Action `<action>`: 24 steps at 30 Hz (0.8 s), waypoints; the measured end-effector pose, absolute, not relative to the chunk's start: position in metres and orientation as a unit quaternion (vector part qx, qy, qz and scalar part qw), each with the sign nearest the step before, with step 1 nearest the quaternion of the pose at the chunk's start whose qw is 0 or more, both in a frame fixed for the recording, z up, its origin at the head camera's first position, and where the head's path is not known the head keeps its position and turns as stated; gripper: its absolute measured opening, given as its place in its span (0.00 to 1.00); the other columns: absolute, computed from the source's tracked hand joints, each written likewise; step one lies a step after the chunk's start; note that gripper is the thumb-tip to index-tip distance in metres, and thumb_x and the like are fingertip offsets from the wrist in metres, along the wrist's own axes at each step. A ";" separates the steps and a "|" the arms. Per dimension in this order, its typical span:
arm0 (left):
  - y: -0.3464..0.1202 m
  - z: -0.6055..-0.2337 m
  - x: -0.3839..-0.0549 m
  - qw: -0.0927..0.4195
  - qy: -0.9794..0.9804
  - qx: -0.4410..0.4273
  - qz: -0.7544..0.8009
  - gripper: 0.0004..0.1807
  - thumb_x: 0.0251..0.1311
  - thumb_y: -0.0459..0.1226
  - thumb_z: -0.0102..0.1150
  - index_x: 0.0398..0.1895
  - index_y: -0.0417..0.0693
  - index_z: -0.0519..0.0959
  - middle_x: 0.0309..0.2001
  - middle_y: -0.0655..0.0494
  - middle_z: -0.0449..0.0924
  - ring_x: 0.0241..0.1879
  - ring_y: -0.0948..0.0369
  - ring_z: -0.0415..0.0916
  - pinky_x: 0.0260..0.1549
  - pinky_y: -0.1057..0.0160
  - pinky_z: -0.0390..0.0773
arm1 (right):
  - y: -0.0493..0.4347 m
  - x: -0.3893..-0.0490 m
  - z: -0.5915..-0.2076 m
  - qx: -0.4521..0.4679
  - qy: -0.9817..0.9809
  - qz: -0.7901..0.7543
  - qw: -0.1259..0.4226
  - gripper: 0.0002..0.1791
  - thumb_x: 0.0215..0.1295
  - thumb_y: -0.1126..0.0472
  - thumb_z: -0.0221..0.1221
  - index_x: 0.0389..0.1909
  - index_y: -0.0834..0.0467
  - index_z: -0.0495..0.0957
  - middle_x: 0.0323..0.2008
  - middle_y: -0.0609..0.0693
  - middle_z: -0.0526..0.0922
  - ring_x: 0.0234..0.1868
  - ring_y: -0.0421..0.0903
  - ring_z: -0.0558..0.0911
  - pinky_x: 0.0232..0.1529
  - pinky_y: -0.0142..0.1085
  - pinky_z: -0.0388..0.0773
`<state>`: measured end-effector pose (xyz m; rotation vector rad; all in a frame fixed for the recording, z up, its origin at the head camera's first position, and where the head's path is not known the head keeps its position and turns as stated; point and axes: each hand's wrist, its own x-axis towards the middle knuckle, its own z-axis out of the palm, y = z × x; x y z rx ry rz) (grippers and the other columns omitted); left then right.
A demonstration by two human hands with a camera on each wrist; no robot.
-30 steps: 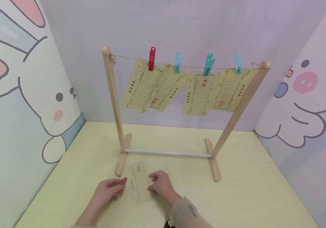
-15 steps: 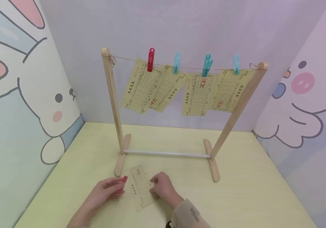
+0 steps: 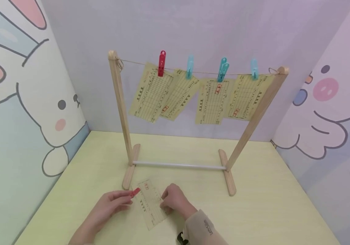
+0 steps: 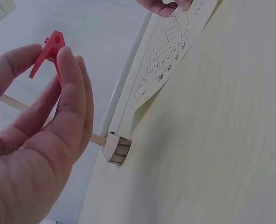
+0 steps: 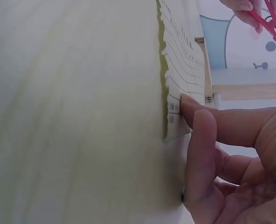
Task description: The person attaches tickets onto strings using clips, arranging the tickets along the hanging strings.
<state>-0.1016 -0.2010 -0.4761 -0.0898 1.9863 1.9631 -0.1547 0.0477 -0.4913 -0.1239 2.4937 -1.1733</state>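
My left hand holds a small red clothespin between thumb and fingers, just left of a yellowish printed paper form. In the left wrist view this clothespin is gripped by its handle ends, with its legs spread. My right hand pinches the form's right edge. The right wrist view shows thumb and finger of the right hand at a corner of the form, whose near edge is ragged and curves up off the table. A red stamp box marks the form's far end.
Behind the hands stands a wooden rack with a string between its posts and a white crossbar low down. Several forms hang from the string under a red clothespin and blue and teal ones. Cartoon-printed walls enclose the table.
The red clothespin in my left hand has tilted to the right and now overlaps the form's left edge. The form has shifted slightly toward me, and my right fingers have closed on its edge.
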 end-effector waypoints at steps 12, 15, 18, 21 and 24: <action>-0.198 -0.467 -0.106 0.128 0.709 -0.076 0.690 0.27 0.65 0.37 0.61 0.63 0.30 0.72 0.52 0.55 0.85 0.47 0.63 0.81 0.45 0.68 0.83 | 0.053 -0.156 -0.497 -0.068 0.885 -0.420 0.189 0.11 0.45 0.74 0.71 0.17 0.62 0.78 0.26 0.51 0.77 0.14 0.42 0.76 0.16 0.32 0.76; -0.198 -0.462 -0.107 0.106 0.706 -0.092 0.694 0.26 0.64 0.37 0.62 0.63 0.33 0.73 0.49 0.62 0.85 0.46 0.67 0.80 0.44 0.68 0.82 | 0.057 -0.155 -0.501 -0.067 0.871 -0.450 0.183 0.09 0.48 0.72 0.71 0.21 0.61 0.79 0.29 0.51 0.76 0.15 0.42 0.76 0.18 0.32 0.76; -0.201 -0.457 -0.107 0.092 0.703 -0.094 0.699 0.25 0.65 0.36 0.62 0.63 0.34 0.73 0.46 0.67 0.85 0.44 0.70 0.80 0.44 0.68 0.82 | 0.062 -0.154 -0.504 -0.056 0.856 -0.478 0.191 0.08 0.50 0.68 0.71 0.26 0.61 0.80 0.28 0.50 0.79 0.16 0.41 0.76 0.19 0.33 0.76; -0.203 -0.451 -0.108 0.078 0.702 -0.089 0.702 0.26 0.64 0.35 0.62 0.64 0.34 0.72 0.44 0.70 0.85 0.43 0.70 0.81 0.43 0.69 0.82 | 0.066 -0.154 -0.504 -0.044 0.838 -0.505 0.203 0.08 0.51 0.65 0.72 0.28 0.60 0.82 0.24 0.49 0.82 0.16 0.40 0.75 0.20 0.33 0.76; -0.204 -0.445 -0.110 0.065 0.701 -0.077 0.706 0.28 0.64 0.34 0.62 0.65 0.32 0.70 0.44 0.70 0.86 0.40 0.68 0.82 0.40 0.70 0.82 | 0.068 -0.155 -0.505 -0.056 0.821 -0.528 0.208 0.07 0.53 0.63 0.71 0.30 0.61 0.83 0.21 0.49 0.83 0.17 0.40 0.76 0.21 0.33 0.78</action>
